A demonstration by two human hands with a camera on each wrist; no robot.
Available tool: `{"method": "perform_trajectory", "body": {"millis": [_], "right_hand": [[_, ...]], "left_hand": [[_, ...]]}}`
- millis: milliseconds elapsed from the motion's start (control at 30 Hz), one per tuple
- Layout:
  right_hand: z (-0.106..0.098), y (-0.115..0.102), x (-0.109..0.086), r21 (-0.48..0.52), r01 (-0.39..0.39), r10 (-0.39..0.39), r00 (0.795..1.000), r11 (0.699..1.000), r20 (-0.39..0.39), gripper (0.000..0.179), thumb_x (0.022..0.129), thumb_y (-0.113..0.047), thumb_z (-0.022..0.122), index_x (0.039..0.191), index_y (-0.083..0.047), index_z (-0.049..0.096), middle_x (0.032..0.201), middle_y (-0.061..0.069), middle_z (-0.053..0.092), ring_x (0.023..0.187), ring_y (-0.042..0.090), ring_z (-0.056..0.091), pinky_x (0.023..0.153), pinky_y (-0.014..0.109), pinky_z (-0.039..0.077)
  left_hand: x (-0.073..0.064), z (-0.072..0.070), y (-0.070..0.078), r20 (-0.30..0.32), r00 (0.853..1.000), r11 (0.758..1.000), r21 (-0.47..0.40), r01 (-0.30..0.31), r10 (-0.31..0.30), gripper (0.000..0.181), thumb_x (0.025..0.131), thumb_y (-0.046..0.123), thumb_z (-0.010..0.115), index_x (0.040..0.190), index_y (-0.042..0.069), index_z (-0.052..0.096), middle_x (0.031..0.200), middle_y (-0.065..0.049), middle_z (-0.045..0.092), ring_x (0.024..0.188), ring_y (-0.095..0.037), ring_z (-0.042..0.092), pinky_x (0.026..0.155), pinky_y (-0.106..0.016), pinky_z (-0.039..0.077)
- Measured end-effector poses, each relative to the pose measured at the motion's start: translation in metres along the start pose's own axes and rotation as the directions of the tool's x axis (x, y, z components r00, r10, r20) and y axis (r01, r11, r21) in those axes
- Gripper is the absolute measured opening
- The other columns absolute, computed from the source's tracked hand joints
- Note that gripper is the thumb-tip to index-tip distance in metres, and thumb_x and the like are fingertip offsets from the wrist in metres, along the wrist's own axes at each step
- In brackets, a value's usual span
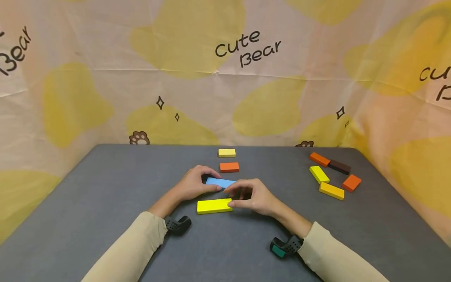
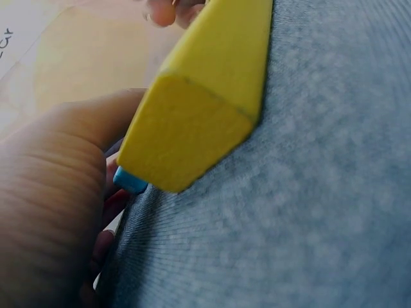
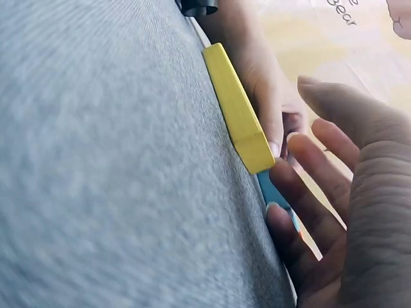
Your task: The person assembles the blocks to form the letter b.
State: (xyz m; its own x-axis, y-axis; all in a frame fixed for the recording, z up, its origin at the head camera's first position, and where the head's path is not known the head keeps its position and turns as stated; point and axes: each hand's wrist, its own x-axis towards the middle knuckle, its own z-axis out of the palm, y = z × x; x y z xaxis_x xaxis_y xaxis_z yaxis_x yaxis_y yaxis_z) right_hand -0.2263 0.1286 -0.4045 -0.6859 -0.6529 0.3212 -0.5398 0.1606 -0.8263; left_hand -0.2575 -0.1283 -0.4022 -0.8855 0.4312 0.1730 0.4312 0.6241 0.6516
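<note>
blue block point(image 1: 220, 182): long axis left-right | your left hand point(image 1: 194, 182) pinches it; your right hand point(image 1: 255, 197) loose, wide | yellow block point(image 1: 214, 206) just nearside, table point(image 1: 105, 196) edges well apart

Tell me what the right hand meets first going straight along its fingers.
Probably the light-blue oblong wooden-looking block, close to the right hand; depth leaves unclear whether they touch.

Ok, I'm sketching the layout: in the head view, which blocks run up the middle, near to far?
Bright yellow block, light blue block, orange block, pale yellow block.
</note>
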Motion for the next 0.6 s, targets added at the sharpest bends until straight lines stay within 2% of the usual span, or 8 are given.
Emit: {"method": "perform_trajectory", "body": {"millis": [200,333,600], "right_hand": [[0.0024,-0.0052,-0.0008,-0.043,-0.005,0.008,0.997,0.999,0.071,0.036,0.083,-0.018,0.084,0.118,-0.014,0.076,0.113,0.004,0.076,0.087,0.017,0.063,0.074,0.025,0.055],[0.0036,-0.0067,-0.0001,-0.106,-0.030,0.041,0.994,0.994,0.098,0.036,0.083,-0.025,0.085,0.118,-0.020,0.076,0.108,-0.002,0.076,0.083,0.015,0.060,0.070,0.023,0.051],[0.0018,-0.0081,0.0004,-0.186,-0.044,0.066,0.991,0.982,0.113,0.028,0.085,-0.021,0.082,0.113,-0.024,0.077,0.107,-0.006,0.074,0.086,0.009,0.060,0.071,0.021,0.051]], "left_hand": [[0.0006,-0.0007,0.0005,0.005,1.000,1.000,0.000,0.016,-0.016,0.030,0.084,0.034,0.082,0.110,0.020,0.076,0.110,0.003,0.073,0.108,-0.020,0.057,0.098,-0.043,0.047],[0.0003,-0.0013,0.0009,0.003,0.999,0.999,-0.003,0.032,-0.032,0.030,0.084,0.034,0.082,0.110,0.021,0.076,0.110,0.002,0.073,0.108,-0.020,0.056,0.098,-0.042,0.046],[0.0029,-0.0010,0.0024,-0.001,0.999,0.999,0.012,0.046,-0.045,0.031,0.085,0.036,0.081,0.108,0.018,0.073,0.098,0.001,0.067,0.099,-0.019,0.054,0.088,-0.035,0.044]]}}
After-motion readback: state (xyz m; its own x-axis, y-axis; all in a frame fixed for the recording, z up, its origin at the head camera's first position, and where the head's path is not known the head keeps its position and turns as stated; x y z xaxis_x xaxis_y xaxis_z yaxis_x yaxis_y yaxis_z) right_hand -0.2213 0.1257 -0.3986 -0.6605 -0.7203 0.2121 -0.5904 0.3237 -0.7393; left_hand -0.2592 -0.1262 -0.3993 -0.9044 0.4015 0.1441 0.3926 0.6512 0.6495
